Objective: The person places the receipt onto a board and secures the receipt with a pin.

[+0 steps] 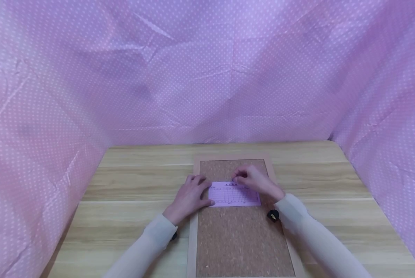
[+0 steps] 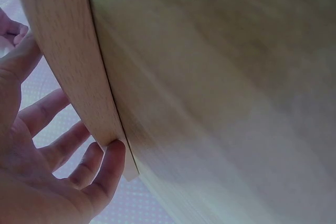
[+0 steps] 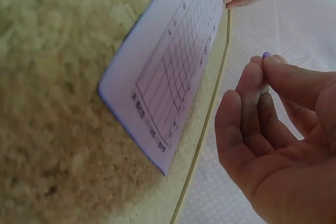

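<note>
A printed paper form (image 1: 225, 197) with a ruled grid lies across the upper half of a wood-framed cork board (image 1: 242, 239). My left hand (image 1: 190, 195) rests at the form's left edge, its thumb and fingers spread; in the left wrist view its fingertips touch the board's wooden frame (image 2: 68, 51). Over the form's top edge, my right hand (image 1: 254, 179) pinches a tiny purple push pin (image 3: 266, 54) between thumb and fingertips. Only a bit of the pin shows, the rest being hidden by the fingers. The form's near corner looks lifted off the cork in the right wrist view.
The board lies on a light wooden table (image 1: 131, 220). Pink dotted cloth (image 1: 207, 77) hangs behind the table and along both sides. Small black devices sit at the wrists, one (image 1: 272, 215) beside the right sleeve, over the board's right side.
</note>
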A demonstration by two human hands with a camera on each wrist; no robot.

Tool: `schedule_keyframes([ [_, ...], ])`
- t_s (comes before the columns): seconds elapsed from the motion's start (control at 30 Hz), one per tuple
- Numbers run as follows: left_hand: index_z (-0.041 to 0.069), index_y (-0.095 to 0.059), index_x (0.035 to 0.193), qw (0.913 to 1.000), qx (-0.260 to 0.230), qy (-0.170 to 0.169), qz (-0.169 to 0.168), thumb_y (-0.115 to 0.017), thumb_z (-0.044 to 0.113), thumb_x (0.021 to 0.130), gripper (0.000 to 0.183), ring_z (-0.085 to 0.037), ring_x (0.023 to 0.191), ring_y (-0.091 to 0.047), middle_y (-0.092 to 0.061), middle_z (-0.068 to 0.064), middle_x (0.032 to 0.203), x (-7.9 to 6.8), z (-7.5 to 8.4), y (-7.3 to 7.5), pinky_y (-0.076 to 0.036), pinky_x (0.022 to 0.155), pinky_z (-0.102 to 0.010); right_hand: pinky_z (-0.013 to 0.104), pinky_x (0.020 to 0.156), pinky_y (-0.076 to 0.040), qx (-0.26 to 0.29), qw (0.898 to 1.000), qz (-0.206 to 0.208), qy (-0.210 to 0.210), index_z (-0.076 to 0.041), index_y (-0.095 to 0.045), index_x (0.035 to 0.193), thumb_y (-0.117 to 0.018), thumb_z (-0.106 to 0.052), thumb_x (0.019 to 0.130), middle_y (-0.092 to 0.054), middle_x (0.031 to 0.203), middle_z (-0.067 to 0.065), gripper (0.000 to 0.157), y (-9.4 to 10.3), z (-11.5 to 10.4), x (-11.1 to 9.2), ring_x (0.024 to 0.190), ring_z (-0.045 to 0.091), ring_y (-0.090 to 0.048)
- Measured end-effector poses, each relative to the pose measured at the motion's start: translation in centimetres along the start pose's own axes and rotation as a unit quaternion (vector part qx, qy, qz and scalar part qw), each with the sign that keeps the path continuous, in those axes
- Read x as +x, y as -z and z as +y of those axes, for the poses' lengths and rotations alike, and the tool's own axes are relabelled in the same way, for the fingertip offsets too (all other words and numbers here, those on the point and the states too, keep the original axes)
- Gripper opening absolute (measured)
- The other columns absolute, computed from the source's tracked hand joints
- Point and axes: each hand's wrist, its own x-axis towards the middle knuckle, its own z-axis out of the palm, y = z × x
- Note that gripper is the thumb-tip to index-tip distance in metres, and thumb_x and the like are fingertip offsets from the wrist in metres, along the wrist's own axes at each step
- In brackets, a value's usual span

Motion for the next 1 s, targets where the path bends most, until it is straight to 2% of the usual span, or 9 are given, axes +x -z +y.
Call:
schedule_keyframes([
  [0.13,0.01,-0.067,0.137,1.0,-0.002,0.0,-0.001,-0.084,0.046,0.086,0.065,-0.038,0.132,-0.044,-0.052,-0.016,0.147,0.0,0.1,0.2,-0.047,0.101,-0.053,0.031,0.081,-0.054,0.006,1.0,-0.007,-0.014,-0.001,-0.075,0.1,-0.066,0.003,0.095,-0.074,0.096,0.005,0.012,-0.1,0.1,0.4,0.088,0.015,-0.066],
  [0.33,0.009,-0.067,0.137,1.0,-0.007,-0.003,0.004,-0.084,0.046,0.086,0.065,-0.038,0.131,-0.045,-0.053,-0.016,0.146,0.2,0.1,0.4,-0.047,0.101,-0.054,0.031,0.077,-0.053,-0.014,1.0,-0.013,-0.022,-0.002,-0.076,0.097,-0.066,0.005,0.093,-0.075,0.095,0.006,0.013,-0.2,0.3,0.7,0.083,0.015,-0.065],
  [0.53,0.009,-0.066,0.137,0.9999,-0.012,0.0,0.001,-0.083,0.046,0.086,0.065,-0.037,0.132,-0.045,-0.052,-0.015,0.147,0.0,0.1,0.4,-0.047,0.102,-0.053,0.03,0.07,-0.05,-0.025,0.997,-0.024,-0.062,-0.005,-0.076,0.099,-0.065,0.003,0.093,-0.073,0.088,0.002,0.014,-0.4,0.4,0.9,0.076,0.012,-0.062],
  [0.8,0.01,-0.067,0.136,0.9999,-0.012,-0.003,0.002,-0.084,0.047,0.085,0.065,-0.037,0.132,-0.045,-0.052,-0.016,0.147,0.1,0.0,0.3,-0.047,0.101,-0.054,0.029,0.069,-0.049,-0.082,0.993,-0.025,-0.085,-0.009,-0.077,0.097,-0.07,-0.006,0.094,-0.07,0.086,-0.003,0.008,-0.5,0.4,1.3,0.074,0.011,-0.06],
  [1.0,0.01,-0.067,0.136,1.0,-0.009,-0.001,0.002,-0.084,0.047,0.085,0.065,-0.038,0.132,-0.045,-0.052,-0.015,0.147,0.2,-0.1,0.2,-0.048,0.101,-0.053,0.03,0.069,-0.049,-0.052,0.993,-0.037,-0.101,-0.009,-0.078,0.098,-0.07,-0.006,0.095,-0.07,0.084,-0.003,0.009,-0.5,0.4,1.5,0.074,0.013,-0.061],
])
